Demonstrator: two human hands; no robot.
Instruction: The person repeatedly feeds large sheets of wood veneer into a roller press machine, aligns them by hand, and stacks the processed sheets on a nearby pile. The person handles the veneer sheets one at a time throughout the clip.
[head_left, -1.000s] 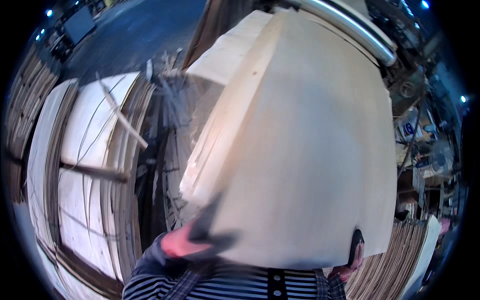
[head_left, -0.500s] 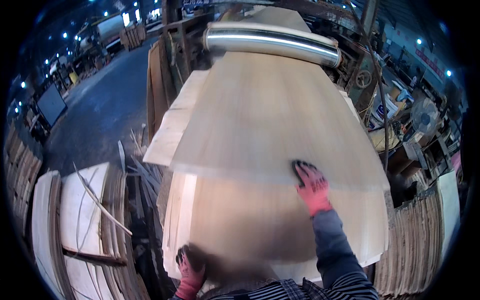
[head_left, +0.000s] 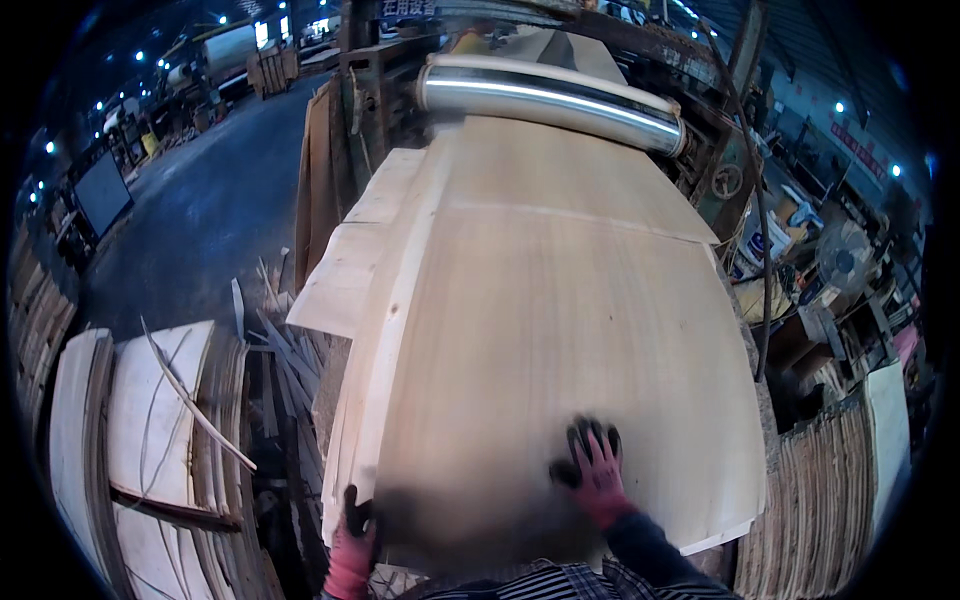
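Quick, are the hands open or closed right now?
Left hand: by the stacked wood sheets' left edge; grip cannot be told.
Right hand: open, fingers spread over the top sheet.

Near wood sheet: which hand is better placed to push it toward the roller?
Probably your right hand: it is spread over the sheet, inside its edges, while your left hand is by its near left corner.

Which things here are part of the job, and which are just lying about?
In the job:
right hand, spread over the top wood sheet
left hand, by that sheet's near left corner
metal roller, at the far end

Apparently lying about:
fan, right
loose wood strips, left
curved stick, far left
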